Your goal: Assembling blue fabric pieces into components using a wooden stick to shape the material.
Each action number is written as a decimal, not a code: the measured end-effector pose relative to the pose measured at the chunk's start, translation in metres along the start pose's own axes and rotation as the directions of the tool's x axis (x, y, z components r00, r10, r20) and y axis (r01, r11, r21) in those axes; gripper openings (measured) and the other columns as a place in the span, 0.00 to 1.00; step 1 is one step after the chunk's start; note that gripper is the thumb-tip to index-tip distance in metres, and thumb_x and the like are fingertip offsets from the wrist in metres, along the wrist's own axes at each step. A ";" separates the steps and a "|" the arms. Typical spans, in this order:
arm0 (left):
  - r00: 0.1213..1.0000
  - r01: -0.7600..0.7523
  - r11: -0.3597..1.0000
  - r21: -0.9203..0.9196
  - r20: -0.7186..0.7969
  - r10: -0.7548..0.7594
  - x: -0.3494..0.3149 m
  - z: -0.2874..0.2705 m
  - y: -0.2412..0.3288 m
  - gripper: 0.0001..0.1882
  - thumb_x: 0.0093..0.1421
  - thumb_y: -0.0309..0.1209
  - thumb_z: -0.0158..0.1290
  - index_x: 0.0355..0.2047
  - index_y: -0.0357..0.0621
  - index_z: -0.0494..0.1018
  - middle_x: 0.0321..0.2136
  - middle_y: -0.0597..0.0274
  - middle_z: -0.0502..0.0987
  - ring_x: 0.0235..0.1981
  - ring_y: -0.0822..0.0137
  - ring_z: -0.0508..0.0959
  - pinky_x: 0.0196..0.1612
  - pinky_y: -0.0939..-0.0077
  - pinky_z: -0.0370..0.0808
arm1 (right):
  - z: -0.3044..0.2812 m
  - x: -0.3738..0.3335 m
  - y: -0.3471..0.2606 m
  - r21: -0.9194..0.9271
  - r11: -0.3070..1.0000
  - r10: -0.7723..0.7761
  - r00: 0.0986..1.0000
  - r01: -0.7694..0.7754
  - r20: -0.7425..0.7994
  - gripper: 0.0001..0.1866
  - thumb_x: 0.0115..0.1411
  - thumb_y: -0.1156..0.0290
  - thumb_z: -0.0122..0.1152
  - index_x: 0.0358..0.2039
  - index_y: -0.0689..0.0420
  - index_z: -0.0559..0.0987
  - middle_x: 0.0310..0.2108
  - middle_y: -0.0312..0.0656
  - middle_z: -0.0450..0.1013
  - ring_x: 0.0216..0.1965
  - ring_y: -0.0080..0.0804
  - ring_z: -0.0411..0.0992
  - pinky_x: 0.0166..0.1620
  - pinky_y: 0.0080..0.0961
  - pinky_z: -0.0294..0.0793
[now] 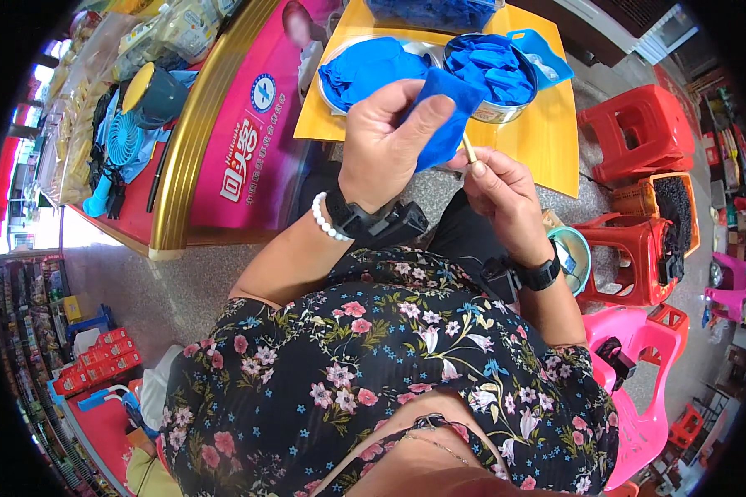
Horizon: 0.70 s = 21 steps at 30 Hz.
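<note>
Head view. The left hand (385, 141) sat at upper centre of the frame, its fingers (423, 124) closed on a piece of blue fabric (448, 116), thumb pressed across the cloth. The fabric hung between both hands, just in front of the bowls. The right hand (501, 195) lay right of centre, just beside the left; its fingers (477, 168) were pinched on a thin pale stick (469, 149) whose upper end touched the lower edge of the fabric. Each wrist carried a black strap with a small black device; the left wrist also wore a white bead bracelet (327, 222).

Above the hands, a yellow bench (547, 141) carried two round metal bowls. The left bowl (344, 50) held a heap of blue fabric pieces (369, 70); the right bowl (501, 112) held more of the same, with a blue scoop-like container (547, 54) just beside it.

Upper left: a pink counter with a gold edge (186, 132), a small blue fan (124, 137) lying on it.

Right side: red plastic stools (638, 132), an orange crate (638, 199) of dark material, a pink plastic chair (630, 364) at lower right. A teal-rimmed bowl (576, 257) stood on the floor near the right forearm.

Lower frame: the person's dark floral garment (373, 356).
</note>
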<state>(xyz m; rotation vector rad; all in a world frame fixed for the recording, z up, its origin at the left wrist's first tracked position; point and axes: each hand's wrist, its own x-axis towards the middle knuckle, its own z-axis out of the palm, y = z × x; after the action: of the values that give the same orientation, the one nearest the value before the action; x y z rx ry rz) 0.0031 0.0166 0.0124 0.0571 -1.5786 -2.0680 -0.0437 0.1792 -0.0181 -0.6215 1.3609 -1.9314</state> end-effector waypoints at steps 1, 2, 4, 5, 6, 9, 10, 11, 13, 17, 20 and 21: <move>1.000 0.000 1.000 -0.001 0.001 0.000 0.000 -0.002 -0.002 0.07 0.54 0.28 0.59 0.29 0.37 0.76 0.20 0.71 0.74 0.22 0.83 0.70 0.24 0.88 0.68 | -0.001 0.000 0.001 -0.001 1.000 0.000 1.000 0.000 -0.001 0.13 0.64 0.66 0.49 0.42 0.60 0.76 0.17 0.22 0.56 0.17 0.10 0.49 0.20 0.10 0.46; 0.997 -0.078 0.993 0.091 0.010 0.078 0.001 -0.005 -0.004 0.07 0.54 0.29 0.59 0.28 0.37 0.75 0.19 0.71 0.73 0.22 0.83 0.69 0.24 0.87 0.67 | -0.002 0.000 0.001 0.006 1.000 0.003 1.000 -0.003 0.019 0.13 0.64 0.65 0.49 0.42 0.60 0.76 0.17 0.22 0.56 0.17 0.09 0.49 0.20 0.10 0.46; 0.988 -0.154 0.970 0.185 0.022 0.153 0.003 -0.011 -0.005 0.08 0.54 0.30 0.59 0.26 0.37 0.75 0.18 0.72 0.72 0.22 0.84 0.68 0.24 0.87 0.66 | -0.002 -0.001 0.004 0.015 1.000 0.009 0.999 -0.010 0.043 0.14 0.64 0.65 0.49 0.42 0.60 0.76 0.17 0.22 0.56 0.17 0.09 0.50 0.20 0.10 0.47; 0.979 -0.201 0.937 0.287 0.076 0.187 0.004 -0.015 -0.004 0.08 0.55 0.30 0.59 0.25 0.37 0.75 0.18 0.71 0.72 0.22 0.83 0.68 0.23 0.87 0.66 | -0.002 -0.001 0.005 0.022 1.000 0.017 1.000 -0.017 0.020 0.14 0.64 0.65 0.49 0.42 0.60 0.76 0.17 0.22 0.56 0.17 0.09 0.50 0.20 0.10 0.47; 0.968 -0.250 0.890 0.381 0.134 0.214 0.004 -0.016 -0.004 0.08 0.55 0.29 0.58 0.24 0.37 0.74 0.17 0.71 0.72 0.21 0.83 0.68 0.23 0.86 0.66 | -0.001 -0.002 0.005 0.029 0.999 0.024 1.000 -0.024 -0.005 0.14 0.64 0.65 0.49 0.43 0.60 0.76 0.17 0.23 0.57 0.17 0.10 0.50 0.20 0.10 0.47; 0.983 -0.178 0.902 0.393 0.118 0.143 -0.001 -0.016 -0.010 0.09 0.56 0.28 0.57 0.22 0.37 0.73 0.17 0.69 0.71 0.19 0.83 0.67 0.22 0.86 0.65 | 0.005 -0.001 0.007 0.075 0.997 0.024 0.999 -0.021 -0.034 0.13 0.64 0.66 0.49 0.43 0.60 0.76 0.17 0.23 0.57 0.17 0.10 0.50 0.20 0.10 0.47; 0.982 -0.179 0.902 0.393 0.121 0.143 -0.001 -0.015 -0.009 0.09 0.56 0.28 0.57 0.22 0.37 0.73 0.17 0.69 0.71 0.19 0.83 0.67 0.22 0.86 0.65 | 0.005 -0.001 0.006 0.076 0.997 0.022 0.999 -0.019 -0.036 0.13 0.64 0.66 0.49 0.43 0.60 0.76 0.17 0.23 0.57 0.17 0.10 0.50 0.20 0.10 0.47; 0.978 -0.200 0.904 0.378 0.127 0.164 -0.001 -0.014 -0.008 0.09 0.57 0.28 0.56 0.24 0.36 0.73 0.17 0.70 0.71 0.19 0.83 0.66 0.21 0.86 0.64 | 0.005 0.000 0.006 0.043 0.999 0.032 0.999 -0.031 -0.036 0.13 0.64 0.66 0.50 0.43 0.60 0.76 0.17 0.23 0.57 0.17 0.10 0.50 0.20 0.10 0.47; 0.974 -0.219 0.905 0.365 0.127 0.185 -0.004 -0.008 -0.004 0.08 0.58 0.29 0.55 0.25 0.36 0.74 0.17 0.71 0.71 0.18 0.83 0.65 0.20 0.86 0.63 | 0.004 0.001 0.004 0.011 0.999 0.046 0.998 -0.045 -0.032 0.13 0.64 0.66 0.50 0.43 0.60 0.76 0.17 0.23 0.57 0.17 0.10 0.51 0.20 0.10 0.48; 0.993 -0.099 0.992 0.073 -0.053 0.103 0.000 -0.003 -0.003 0.09 0.60 0.30 0.53 0.30 0.36 0.75 0.19 0.76 0.71 0.20 0.86 0.64 0.22 0.89 0.62 | 0.003 0.003 -0.004 -0.094 0.995 -0.038 0.999 0.036 -0.019 0.13 0.64 0.66 0.50 0.43 0.60 0.77 0.17 0.22 0.58 0.18 0.09 0.51 0.20 0.10 0.48; 0.980 -0.187 0.970 0.158 -0.033 0.194 0.006 -0.017 -0.005 0.10 0.62 0.31 0.51 0.33 0.36 0.75 0.24 0.75 0.73 0.24 0.86 0.66 0.26 0.90 0.64 | 0.002 -0.001 -0.001 -0.098 0.995 -0.026 1.000 0.024 -0.011 0.13 0.64 0.66 0.50 0.43 0.60 0.77 0.17 0.22 0.58 0.18 0.09 0.51 0.20 0.10 0.48; 0.979 -0.201 0.958 0.204 -0.001 0.205 0.006 -0.019 -0.004 0.11 0.63 0.32 0.50 0.35 0.36 0.76 0.27 0.73 0.74 0.27 0.86 0.68 0.30 0.90 0.66 | 0.001 -0.002 0.001 -0.069 0.998 -0.010 1.000 0.009 -0.012 0.13 0.64 0.66 0.50 0.43 0.60 0.77 0.17 0.22 0.58 0.18 0.09 0.51 0.21 0.09 0.48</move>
<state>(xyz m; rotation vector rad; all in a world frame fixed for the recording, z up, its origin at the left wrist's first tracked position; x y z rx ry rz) 0.0026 -0.0021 0.0042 -0.0087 -1.7021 -1.7403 -0.0411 0.1798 -0.0182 -0.6513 1.4395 -1.9055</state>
